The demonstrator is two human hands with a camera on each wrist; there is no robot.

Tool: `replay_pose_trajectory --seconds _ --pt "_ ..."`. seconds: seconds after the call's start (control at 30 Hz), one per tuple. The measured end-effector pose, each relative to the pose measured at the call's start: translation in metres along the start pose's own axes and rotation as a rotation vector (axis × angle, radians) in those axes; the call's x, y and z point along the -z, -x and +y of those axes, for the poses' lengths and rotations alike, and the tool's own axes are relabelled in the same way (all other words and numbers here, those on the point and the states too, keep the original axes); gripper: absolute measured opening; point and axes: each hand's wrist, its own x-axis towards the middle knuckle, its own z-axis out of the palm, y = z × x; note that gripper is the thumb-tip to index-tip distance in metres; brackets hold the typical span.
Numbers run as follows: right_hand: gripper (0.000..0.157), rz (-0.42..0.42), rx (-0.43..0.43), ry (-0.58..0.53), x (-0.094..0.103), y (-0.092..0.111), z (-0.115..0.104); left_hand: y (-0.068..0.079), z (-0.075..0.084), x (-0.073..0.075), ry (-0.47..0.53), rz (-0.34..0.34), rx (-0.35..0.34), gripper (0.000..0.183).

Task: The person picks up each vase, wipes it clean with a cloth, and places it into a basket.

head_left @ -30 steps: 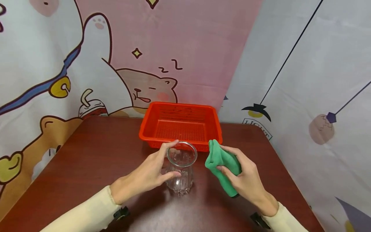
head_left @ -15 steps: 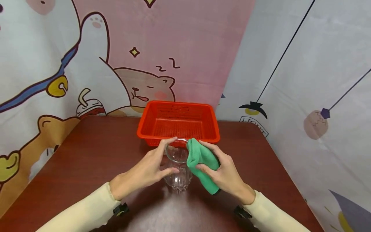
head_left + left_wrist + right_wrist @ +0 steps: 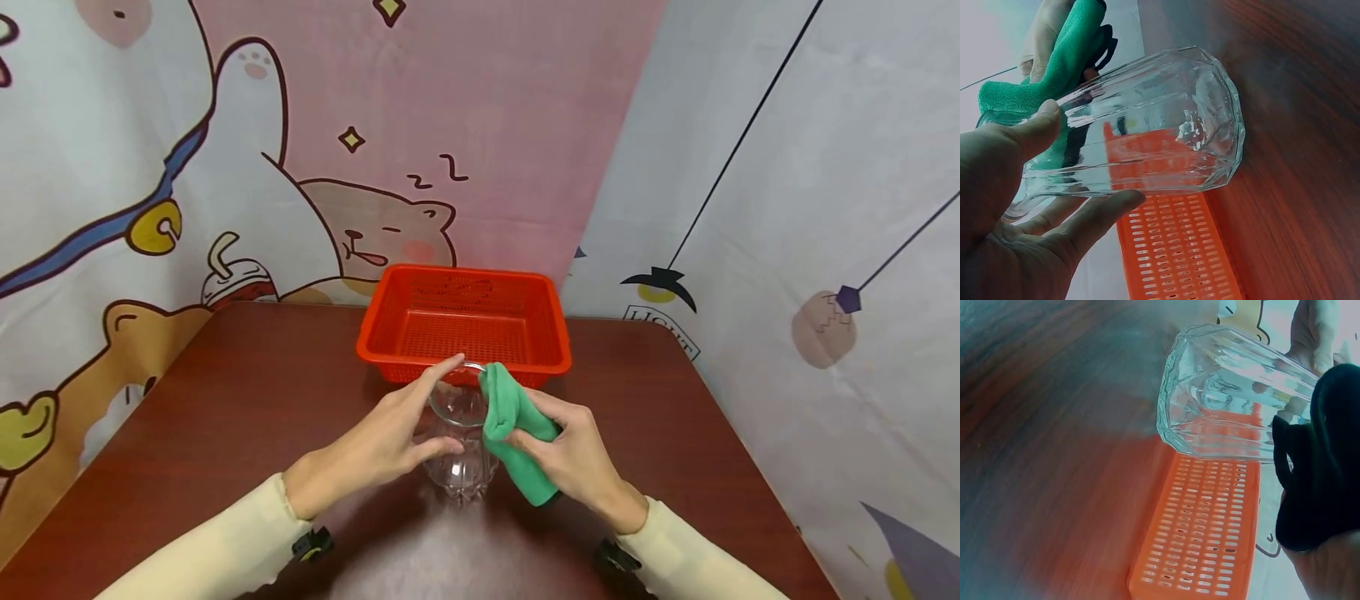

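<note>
Curving around the neck of the clear glass jar point(image 3: 459, 462), your left hand point(image 3: 371, 450) holds it from its own side, the thumb on the near side and the fingers spread wide toward the far side of the rim. Your right hand point(image 3: 581, 458) pinches a folded green cloth point(image 3: 501, 404) between thumb and fingers, and the cloth's upper fold lies at the edge of the jar's mouth that faces that hand. So the jar sits between your two hands, mouth up and ribbed base down; whether that base touches the brown counter point(image 3: 262, 400) you cannot tell from these views. In your left wrist view, green shows through the glass near the neck, though how far the cloth reaches inside is unclear. A dark loop point(image 3: 1109, 49) hangs beside the cloth near your right fingers, and your right wrist view shows mostly a black, shadowed side of that bundle. Just beyond both hands stands a red basket point(image 3: 465, 333) with slotted walls, its near rim partly behind the jar and the cloth. Cream sleeves point(image 3: 217, 542) cover both your forearms, with a small dark device point(image 3: 311, 544) below your left wrist, and past the basket hangs a printed backdrop point(image 3: 510, 167) with cartoon animals
</note>
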Motion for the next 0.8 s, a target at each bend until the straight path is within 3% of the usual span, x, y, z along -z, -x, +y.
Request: replay_pose_trajectory --seconds 0.5,0.8 --pt "0.046 -0.036 -0.039 -0.012 0.001 -0.004 0.000 -0.003 -0.001 0.002 -0.014 -0.015 -0.010 0.114" --pt "0.042 -0.050 -0.053 0.014 -0.001 -0.002 0.026 -0.001 -0.003 0.002 -0.020 -0.020 0.009 0.113"
